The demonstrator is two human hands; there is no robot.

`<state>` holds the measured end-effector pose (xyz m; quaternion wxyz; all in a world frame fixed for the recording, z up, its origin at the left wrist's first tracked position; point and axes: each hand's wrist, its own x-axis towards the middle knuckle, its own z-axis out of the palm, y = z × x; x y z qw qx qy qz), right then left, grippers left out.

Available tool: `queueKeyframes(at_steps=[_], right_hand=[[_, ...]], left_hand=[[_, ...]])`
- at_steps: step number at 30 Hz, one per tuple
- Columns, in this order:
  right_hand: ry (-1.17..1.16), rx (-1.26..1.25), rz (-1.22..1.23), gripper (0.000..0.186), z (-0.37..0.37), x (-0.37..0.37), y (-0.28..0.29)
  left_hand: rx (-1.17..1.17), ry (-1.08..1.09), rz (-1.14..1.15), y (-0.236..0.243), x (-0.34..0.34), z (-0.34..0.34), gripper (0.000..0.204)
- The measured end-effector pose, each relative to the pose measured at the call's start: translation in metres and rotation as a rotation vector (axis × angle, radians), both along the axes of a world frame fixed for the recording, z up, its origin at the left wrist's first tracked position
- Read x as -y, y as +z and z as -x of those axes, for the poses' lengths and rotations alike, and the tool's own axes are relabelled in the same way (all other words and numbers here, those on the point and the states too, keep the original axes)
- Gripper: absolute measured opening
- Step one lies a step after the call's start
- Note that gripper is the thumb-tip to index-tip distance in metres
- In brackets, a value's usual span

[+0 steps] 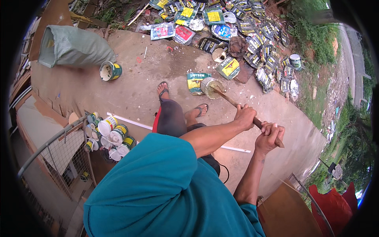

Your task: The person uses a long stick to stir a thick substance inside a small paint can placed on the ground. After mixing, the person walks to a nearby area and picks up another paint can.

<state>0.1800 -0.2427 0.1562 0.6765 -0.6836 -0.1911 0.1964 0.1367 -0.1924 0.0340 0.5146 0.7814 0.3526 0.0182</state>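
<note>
My left hand [245, 117] is closed round a long wooden stick [227, 98], higher up the picture than my right hand [269, 138], which grips the same stick near its end. The far end of the stick is inside a pale, crusted container [205, 90], whose contents look grainy and are partly hidden. This container lies against a flattened green and yellow package [194, 81] on the concrete [150, 67], just beyond my sandalled feet [199, 110].
A pile of flattened packages [244, 27] covers the top. At left are a sack [73, 45], an open bucket [110, 71], stacked paint cans [107, 126] and a mesh railing [59, 154]. A white strip [126, 120] lies behind my legs. Red cloth [327, 205] and plants [308, 35] are at right.
</note>
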Motion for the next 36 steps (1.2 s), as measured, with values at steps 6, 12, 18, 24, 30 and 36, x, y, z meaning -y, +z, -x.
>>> queueKeyframes(at_steps=[6, 12, 18, 24, 30, 36], right_hand=[[-0.209, 0.013, 0.001, 0.024, -0.023, 0.060, 0.013], [-0.356, 0.024, 0.173, 0.026, -0.028, 0.120, -0.048], [-0.604, -0.034, 0.227, 0.027, -0.050, 0.199, -0.055], [-0.623, 0.031, 0.167, 0.027, -0.051, 0.227, -0.059], [-0.572, 0.010, 0.193, 0.026, -0.055, 0.231, -0.063], [-0.557, -0.008, 0.151, 0.026, -0.054, 0.241, -0.061]], left_hand=[[0.022, -0.261, 0.026, 0.025, 0.047, -0.028, 0.033], [-0.133, -0.227, -0.072, -0.041, -0.004, 0.053, 0.051], [-0.809, 0.297, -0.153, -0.086, -0.090, 0.277, 0.042], [-1.026, 0.339, -0.029, -0.080, -0.092, 0.363, 0.043], [-0.631, 0.350, -0.136, -0.072, -0.067, 0.277, 0.042], [-0.295, 0.276, -0.299, -0.039, -0.091, 0.208, 0.039]])
